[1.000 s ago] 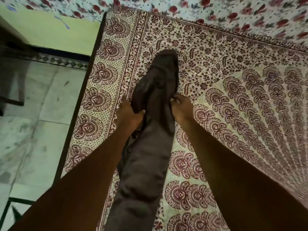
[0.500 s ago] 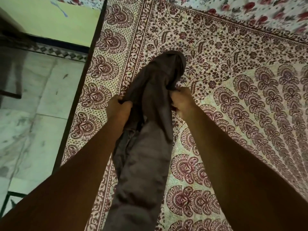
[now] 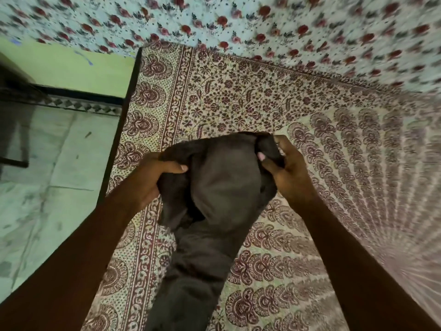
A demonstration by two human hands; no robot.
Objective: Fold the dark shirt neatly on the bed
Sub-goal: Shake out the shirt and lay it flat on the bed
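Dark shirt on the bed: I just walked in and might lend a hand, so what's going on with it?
A person is holding the dark shirt in both hands over the patterned bedsheet. The left hand grips the shirt's left side, and the right hand pinches its upper right edge. The cloth is bunched at the top and trails in a long strip toward the person, so it is not neatly folded yet.
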